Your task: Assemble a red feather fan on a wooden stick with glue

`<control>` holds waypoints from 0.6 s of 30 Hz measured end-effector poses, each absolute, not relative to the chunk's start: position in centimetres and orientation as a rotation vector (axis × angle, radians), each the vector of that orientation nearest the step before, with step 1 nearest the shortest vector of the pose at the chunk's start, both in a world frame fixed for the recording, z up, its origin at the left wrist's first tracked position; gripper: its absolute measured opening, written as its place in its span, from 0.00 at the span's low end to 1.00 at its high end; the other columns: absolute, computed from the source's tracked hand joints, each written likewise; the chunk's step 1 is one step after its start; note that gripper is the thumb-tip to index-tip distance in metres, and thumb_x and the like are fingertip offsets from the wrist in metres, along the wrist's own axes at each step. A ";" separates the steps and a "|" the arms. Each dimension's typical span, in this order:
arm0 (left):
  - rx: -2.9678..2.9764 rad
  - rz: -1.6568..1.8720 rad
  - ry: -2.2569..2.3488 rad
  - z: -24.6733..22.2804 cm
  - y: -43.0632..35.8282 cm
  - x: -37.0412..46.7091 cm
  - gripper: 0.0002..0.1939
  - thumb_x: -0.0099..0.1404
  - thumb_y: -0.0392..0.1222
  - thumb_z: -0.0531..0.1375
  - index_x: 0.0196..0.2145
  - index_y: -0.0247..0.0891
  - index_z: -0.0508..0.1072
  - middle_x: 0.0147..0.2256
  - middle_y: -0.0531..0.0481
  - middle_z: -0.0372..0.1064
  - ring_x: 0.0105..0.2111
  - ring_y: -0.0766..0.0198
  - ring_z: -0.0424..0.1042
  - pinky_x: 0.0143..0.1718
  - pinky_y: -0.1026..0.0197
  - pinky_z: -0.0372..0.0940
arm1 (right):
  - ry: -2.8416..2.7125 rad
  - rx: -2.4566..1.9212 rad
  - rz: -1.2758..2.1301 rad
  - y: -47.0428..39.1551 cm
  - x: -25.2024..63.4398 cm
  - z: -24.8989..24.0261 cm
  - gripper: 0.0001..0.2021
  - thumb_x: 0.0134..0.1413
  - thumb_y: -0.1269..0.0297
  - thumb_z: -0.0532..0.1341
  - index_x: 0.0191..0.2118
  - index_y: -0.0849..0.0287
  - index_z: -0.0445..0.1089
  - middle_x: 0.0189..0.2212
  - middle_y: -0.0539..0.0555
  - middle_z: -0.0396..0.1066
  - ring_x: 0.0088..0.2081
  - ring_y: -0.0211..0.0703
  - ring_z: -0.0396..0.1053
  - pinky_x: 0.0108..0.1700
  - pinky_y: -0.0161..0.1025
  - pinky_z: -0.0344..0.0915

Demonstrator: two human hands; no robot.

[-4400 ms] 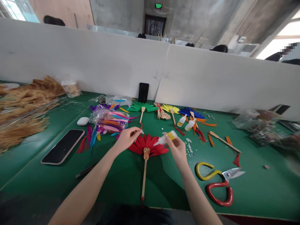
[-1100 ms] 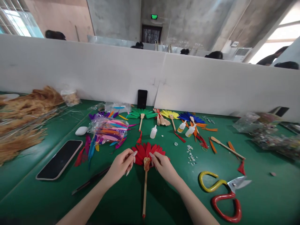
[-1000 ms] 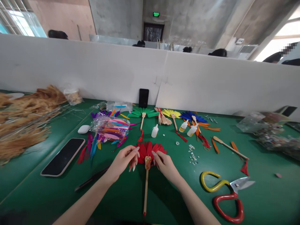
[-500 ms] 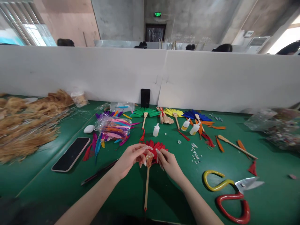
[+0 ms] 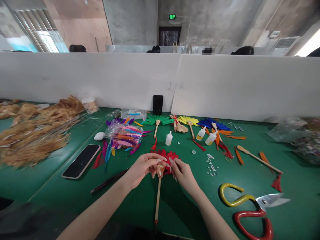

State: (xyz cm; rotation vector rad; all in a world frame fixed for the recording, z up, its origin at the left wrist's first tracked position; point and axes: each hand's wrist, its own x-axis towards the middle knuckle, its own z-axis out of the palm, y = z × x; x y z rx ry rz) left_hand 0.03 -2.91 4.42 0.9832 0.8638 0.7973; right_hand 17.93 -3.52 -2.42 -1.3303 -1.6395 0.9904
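A fan of red feathers point(image 5: 170, 156) on a thin wooden handle point(image 5: 158, 200) lies in front of me, its handle pointing toward me. My left hand point(image 5: 147, 166) is over the left side of the fan's head, fingers bent around the wooden top and partly covering it. My right hand point(image 5: 181, 171) is at the right side of the red feathers, thumb and forefinger pinched together close to the left fingertips. Whatever the right fingers pinch is too small to make out.
Around lie green point(image 5: 163, 120), yellow point(image 5: 187, 120) and blue fans point(image 5: 217, 124), glue bottles point(image 5: 168, 138), white beads point(image 5: 211, 163), bagged feathers point(image 5: 125, 135), a phone point(image 5: 81, 161), tweezers point(image 5: 108, 181), large scissors point(image 5: 260, 203) and dried grass point(image 5: 42, 133). A white partition point(image 5: 125, 80) stands behind.
The camera view has shifted slightly, so the table items appear a little further right. Both hands stay at the red fan, with the left fingers covering more of its wooden top.
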 end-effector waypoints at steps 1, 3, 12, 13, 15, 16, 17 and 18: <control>0.977 0.798 0.863 4.4 -2.8 0.1 0.08 0.57 0.40 0.60 0.33 0.32 0.73 0.31 0.45 0.74 0.20 0.70 0.66 0.19 0.67 0.56 | -1.646 -1.333 0.988 -3.5 17.9 -2.4 0.20 0.60 0.51 0.47 0.21 0.56 0.55 0.12 0.45 0.58 0.16 0.34 0.57 0.21 0.31 0.54; 0.962 0.804 0.867 4.3 -2.7 0.1 0.07 0.57 0.39 0.60 0.32 0.32 0.73 0.29 0.46 0.73 0.20 0.71 0.66 0.19 0.68 0.55 | -1.654 -1.336 0.983 -3.5 18.0 -2.5 0.20 0.59 0.50 0.47 0.21 0.56 0.55 0.12 0.45 0.58 0.16 0.34 0.57 0.21 0.31 0.54; 0.957 0.816 0.877 3.6 -2.0 -0.2 0.09 0.57 0.39 0.59 0.35 0.33 0.75 0.31 0.45 0.74 0.18 0.73 0.62 0.19 0.69 0.55 | -1.588 -1.328 1.037 -3.1 18.1 -2.9 0.22 0.57 0.45 0.47 0.21 0.56 0.55 0.12 0.45 0.58 0.15 0.34 0.58 0.20 0.32 0.54; 0.959 0.818 0.880 3.6 -2.0 -0.3 0.10 0.57 0.39 0.59 0.36 0.33 0.75 0.32 0.44 0.74 0.18 0.73 0.62 0.18 0.69 0.55 | -1.578 -1.331 1.050 -3.1 18.0 -3.0 0.23 0.57 0.44 0.47 0.20 0.56 0.56 0.12 0.45 0.58 0.15 0.34 0.57 0.19 0.32 0.54; 0.961 0.813 0.887 3.6 -1.9 -0.5 0.12 0.58 0.39 0.59 0.40 0.33 0.74 0.32 0.43 0.74 0.19 0.73 0.63 0.18 0.69 0.54 | -1.550 -1.343 1.081 -3.1 17.9 -3.2 0.23 0.56 0.43 0.47 0.20 0.56 0.56 0.11 0.45 0.58 0.13 0.34 0.56 0.18 0.32 0.53; 0.964 0.807 0.886 3.6 -1.9 -0.6 0.14 0.58 0.39 0.59 0.42 0.33 0.73 0.33 0.43 0.74 0.19 0.73 0.63 0.18 0.69 0.54 | -1.535 -1.347 1.088 -3.1 17.9 -3.3 0.23 0.56 0.43 0.48 0.20 0.56 0.56 0.11 0.45 0.58 0.13 0.34 0.56 0.17 0.32 0.53; 0.967 0.799 0.882 3.6 -1.8 -0.7 0.16 0.58 0.39 0.59 0.45 0.33 0.72 0.33 0.43 0.74 0.19 0.73 0.63 0.19 0.69 0.54 | -1.525 -1.348 1.089 -3.0 17.8 -3.4 0.23 0.56 0.44 0.48 0.20 0.56 0.56 0.11 0.45 0.57 0.13 0.34 0.56 0.17 0.32 0.53; 0.970 0.792 0.875 3.6 -1.8 -0.8 0.18 0.58 0.39 0.59 0.47 0.34 0.70 0.34 0.43 0.74 0.19 0.73 0.63 0.19 0.69 0.55 | -1.519 -1.345 1.087 -3.0 17.8 -3.4 0.22 0.57 0.45 0.49 0.20 0.56 0.57 0.11 0.45 0.58 0.13 0.34 0.56 0.17 0.32 0.53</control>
